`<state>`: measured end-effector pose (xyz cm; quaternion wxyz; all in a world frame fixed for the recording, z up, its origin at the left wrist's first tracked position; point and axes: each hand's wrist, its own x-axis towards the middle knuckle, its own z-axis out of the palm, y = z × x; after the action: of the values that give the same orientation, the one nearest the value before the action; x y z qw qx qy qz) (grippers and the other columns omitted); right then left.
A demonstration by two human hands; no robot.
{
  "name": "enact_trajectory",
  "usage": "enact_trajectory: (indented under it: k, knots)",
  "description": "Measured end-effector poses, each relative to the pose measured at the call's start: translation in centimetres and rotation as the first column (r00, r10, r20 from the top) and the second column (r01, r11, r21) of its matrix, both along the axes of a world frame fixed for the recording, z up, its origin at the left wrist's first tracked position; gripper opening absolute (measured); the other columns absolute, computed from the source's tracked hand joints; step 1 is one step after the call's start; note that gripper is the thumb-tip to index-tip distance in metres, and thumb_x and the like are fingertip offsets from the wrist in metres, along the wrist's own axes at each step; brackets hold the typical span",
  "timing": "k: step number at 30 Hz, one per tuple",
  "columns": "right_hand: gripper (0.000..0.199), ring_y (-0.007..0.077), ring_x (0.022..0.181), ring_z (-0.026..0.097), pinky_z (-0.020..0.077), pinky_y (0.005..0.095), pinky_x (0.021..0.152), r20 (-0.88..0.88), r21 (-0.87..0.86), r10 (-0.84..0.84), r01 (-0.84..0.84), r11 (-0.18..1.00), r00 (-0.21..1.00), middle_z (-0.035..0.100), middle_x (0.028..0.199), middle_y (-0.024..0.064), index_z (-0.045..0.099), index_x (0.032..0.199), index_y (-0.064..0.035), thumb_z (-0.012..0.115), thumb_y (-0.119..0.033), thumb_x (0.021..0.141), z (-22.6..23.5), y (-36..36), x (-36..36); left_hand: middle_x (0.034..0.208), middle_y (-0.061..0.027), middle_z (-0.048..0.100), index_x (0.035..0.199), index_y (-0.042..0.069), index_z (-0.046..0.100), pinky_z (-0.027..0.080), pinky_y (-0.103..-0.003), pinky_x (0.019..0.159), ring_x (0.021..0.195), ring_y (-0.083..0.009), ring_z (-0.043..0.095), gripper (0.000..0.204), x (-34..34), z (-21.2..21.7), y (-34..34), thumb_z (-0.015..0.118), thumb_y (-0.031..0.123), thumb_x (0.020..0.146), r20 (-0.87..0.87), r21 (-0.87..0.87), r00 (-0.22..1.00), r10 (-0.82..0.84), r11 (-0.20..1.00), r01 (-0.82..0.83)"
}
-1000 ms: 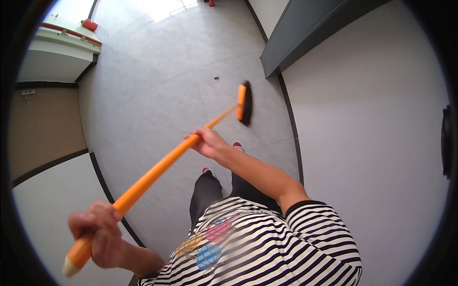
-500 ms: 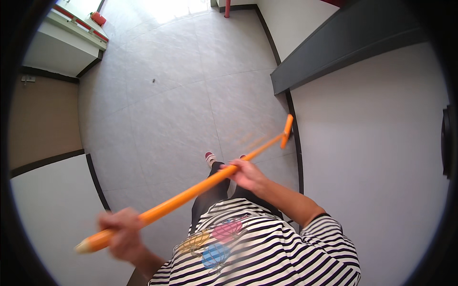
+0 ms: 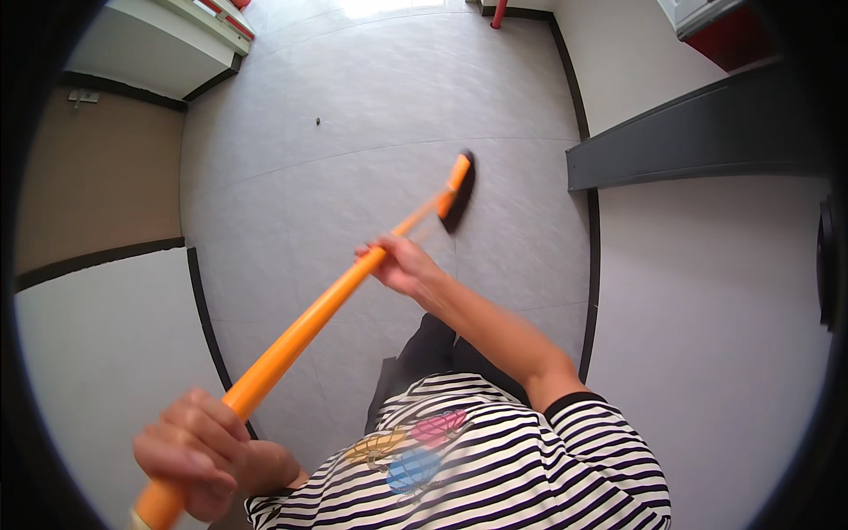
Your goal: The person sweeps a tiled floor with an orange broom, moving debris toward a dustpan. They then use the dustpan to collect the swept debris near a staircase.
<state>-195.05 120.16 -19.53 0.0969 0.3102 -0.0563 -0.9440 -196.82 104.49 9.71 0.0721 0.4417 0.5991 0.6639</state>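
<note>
A long orange broom slants across the view from the lower left up toward the middle of the floor. Near its top end my left hand is wrapped round the handle, slightly blurred. My right hand is closed on the handle farther down, toward the head. The broom head, orange with dark bristles, is tilted over the grey floor. Whether the bristles touch the floor I cannot tell. A small dark speck lies on the floor, left of the broom head.
White wall panels stand on both sides, with dark skirting along the right one. A dark grey beam juts in at the right. On the left is a brown door-like panel. A red pole rises at the far end.
The broom head has swung from the right wall to the middle of the floor and farther ahead. My right hand moved forward and left; my left hand came slightly lower and left.
</note>
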Motion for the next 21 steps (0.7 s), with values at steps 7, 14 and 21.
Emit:
enact_trajectory:
  k: [7, 14, 21]
  knots:
    - [0.012, 0.0282, 0.082, 0.057, 0.0481, 0.0357, 0.081, -0.211, 0.168, 0.06, -0.025, 0.986, 0.976, 0.056, 0.08, 0.0135, 0.05, 0.083, 0.0044, 0.046, -0.007, 0.085, 7.1, 3.0, -2.3, 0.048, -0.0001, 0.031, 0.082, 0.005, 0.038, 0.035, -0.032, 0.05, 0.045, -0.0124, 0.032, 0.007, 0.6, 2.6, -1.1, 0.044, 0.007, 0.082, -0.003, 0.317, 0.977, 0.212, 0.927, -0.2]
    - [0.013, 0.0311, 0.092, 0.056, 0.046, 0.044, 0.088, 0.366, 0.127, -0.087, 0.043, 0.991, 0.927, 0.048, 0.094, 0.0174, 0.039, 0.09, 0.0051, 0.047, 0.003, 0.081, 3.3, 10.7, 8.5, 0.053, -0.0001, 0.035, 0.083, 0.003, 0.044, 0.028, -0.023, 0.049, 0.051, -0.0097, 0.029, 0.017, -4.6, -5.5, 4.5, 0.049, -0.003, 0.069, 0.715, -0.039, 0.622, 0.319, 0.907, -0.42]
    - [0.004, 0.0238, 0.074, 0.059, 0.0515, 0.0369, 0.074, 0.441, 0.286, -0.253, 0.133, 0.949, 0.861, 0.058, 0.077, 0.0153, 0.05, 0.079, 0.0024, 0.05, -0.002, 0.079, -9.0, 21.8, 11.0, 0.057, -0.0036, 0.044, 0.086, 0.003, 0.045, 0.04, -0.03, 0.06, 0.052, -0.0139, 0.043, 0.015, -4.5, -12.8, 20.4, 0.044, -0.002, 0.071, 0.715, -0.01, 0.699, 0.011, 1.0, -0.006]
